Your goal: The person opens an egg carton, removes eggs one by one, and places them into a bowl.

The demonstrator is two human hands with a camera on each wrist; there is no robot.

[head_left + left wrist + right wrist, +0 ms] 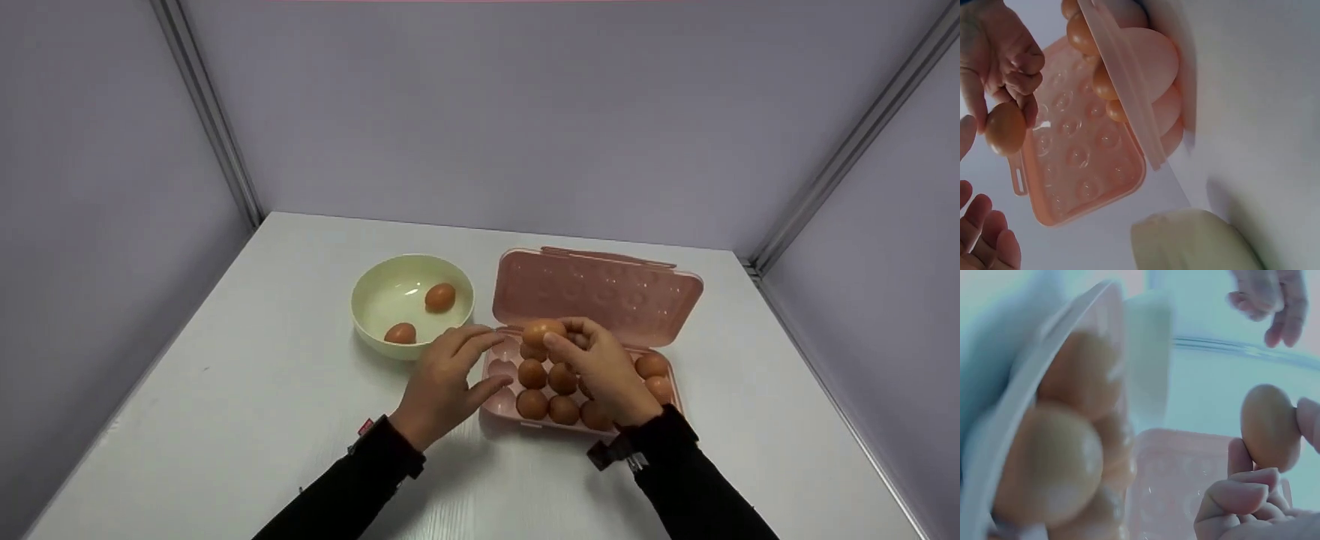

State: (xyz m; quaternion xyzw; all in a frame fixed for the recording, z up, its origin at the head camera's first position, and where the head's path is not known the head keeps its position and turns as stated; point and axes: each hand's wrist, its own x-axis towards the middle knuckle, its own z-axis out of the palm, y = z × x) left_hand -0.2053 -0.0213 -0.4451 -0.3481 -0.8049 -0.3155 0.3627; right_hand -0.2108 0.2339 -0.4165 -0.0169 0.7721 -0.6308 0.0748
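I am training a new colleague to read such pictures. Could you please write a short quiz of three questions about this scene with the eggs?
1. True or false: the right hand holds an egg above the pink egg box.
2. How many eggs lie in the cream bowl?
3. The left hand is: A) gripping the bowl, B) open, fingers by the box edge, holding nothing, C) closing the lid.

Key: 1 true; 2 two; 3 B.
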